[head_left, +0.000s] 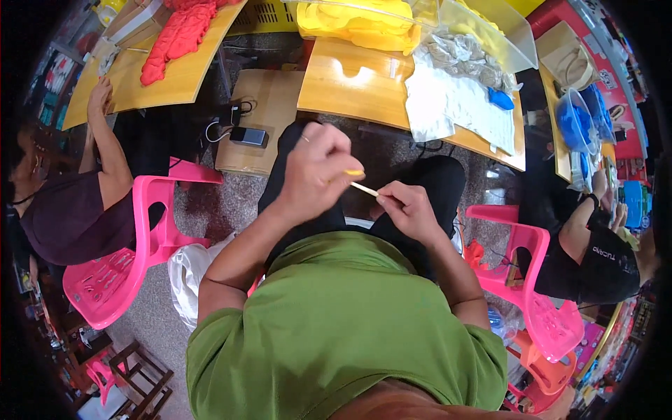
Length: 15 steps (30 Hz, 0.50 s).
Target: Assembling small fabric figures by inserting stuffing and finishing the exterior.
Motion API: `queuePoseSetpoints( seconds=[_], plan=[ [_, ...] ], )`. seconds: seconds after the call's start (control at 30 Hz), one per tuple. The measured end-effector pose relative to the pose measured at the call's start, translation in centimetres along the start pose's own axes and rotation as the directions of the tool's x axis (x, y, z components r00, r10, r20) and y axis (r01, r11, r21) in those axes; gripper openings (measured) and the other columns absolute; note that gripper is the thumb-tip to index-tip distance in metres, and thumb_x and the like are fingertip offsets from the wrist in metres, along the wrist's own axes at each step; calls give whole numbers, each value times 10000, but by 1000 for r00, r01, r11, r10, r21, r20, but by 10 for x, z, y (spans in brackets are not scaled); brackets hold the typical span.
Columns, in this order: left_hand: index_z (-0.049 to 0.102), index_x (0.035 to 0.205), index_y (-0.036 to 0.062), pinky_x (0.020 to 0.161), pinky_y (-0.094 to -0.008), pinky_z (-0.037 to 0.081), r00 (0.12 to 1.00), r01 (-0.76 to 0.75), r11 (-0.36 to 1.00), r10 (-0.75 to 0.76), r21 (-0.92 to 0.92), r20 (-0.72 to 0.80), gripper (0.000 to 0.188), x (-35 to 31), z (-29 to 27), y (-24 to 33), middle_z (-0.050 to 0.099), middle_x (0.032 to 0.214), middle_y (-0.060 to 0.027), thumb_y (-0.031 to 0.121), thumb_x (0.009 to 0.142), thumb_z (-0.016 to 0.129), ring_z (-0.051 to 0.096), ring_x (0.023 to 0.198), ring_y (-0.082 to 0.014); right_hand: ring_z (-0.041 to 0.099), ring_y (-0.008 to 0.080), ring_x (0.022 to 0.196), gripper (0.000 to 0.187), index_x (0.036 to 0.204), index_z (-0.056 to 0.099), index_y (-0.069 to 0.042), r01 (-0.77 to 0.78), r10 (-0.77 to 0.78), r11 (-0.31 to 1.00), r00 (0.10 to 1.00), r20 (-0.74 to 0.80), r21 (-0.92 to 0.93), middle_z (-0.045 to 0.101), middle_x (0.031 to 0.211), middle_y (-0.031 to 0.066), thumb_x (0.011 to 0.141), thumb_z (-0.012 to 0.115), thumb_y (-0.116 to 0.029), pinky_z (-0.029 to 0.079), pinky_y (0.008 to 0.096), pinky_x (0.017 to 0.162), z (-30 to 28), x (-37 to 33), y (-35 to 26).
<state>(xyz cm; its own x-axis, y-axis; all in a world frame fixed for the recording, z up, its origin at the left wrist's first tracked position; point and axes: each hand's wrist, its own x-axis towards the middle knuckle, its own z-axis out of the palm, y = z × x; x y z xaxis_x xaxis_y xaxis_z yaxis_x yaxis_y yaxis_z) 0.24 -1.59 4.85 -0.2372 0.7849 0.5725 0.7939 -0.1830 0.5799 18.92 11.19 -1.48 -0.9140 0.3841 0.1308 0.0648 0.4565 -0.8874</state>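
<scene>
My left hand (pixel 315 171) is raised over my lap with its fingers curled. A small yellow piece (pixel 355 172), coloured like the soft mass on the table, shows at its thumb and fingertips. In my right hand (pixel 411 212) a thin pale stick (pixel 365 189) is pinched between thumb and fingers. The stick points toward the left hand, its far end close under the yellow piece. Whether the stick touches the left fingers, I cannot tell.
Ahead stands a wooden table (pixel 336 91) with yellow clay-like mass (pixel 357 24), white sheets (pixel 448 101) and a blue lump (pixel 500 99). Red mass (pixel 180 40) lies on the left table. People sit on pink chairs (pixel 150 210) at both sides. A power bank-like box (pixel 249 136) rests on cardboard.
</scene>
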Motion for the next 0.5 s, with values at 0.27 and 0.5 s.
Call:
queuePoseSetpoints(
  seconds=[0.27,0.5],
  plan=[
    [627,825,118,804,-413,425,923,-363,909,382,205,-57,223,-34,33,14,524,907,-52,180,619,687,518,926,-255,581,184,528,47,835,610,-5,73,-45,991,971,-235,110,583,660,102,788,620,-7,422,287,477,10,5,-2],
    [404,1266,-27,1036,-336,265,883,242,637,-458,-732,-107,651,-27,18,-3,388,1258,-111,343,804,677,384,1200,-205,531,126,508,56,846,619,0,125,-97,989,956,-276,84,579,673,79,791,627,-4,387,244,469,11,3,-10]
  ],
)
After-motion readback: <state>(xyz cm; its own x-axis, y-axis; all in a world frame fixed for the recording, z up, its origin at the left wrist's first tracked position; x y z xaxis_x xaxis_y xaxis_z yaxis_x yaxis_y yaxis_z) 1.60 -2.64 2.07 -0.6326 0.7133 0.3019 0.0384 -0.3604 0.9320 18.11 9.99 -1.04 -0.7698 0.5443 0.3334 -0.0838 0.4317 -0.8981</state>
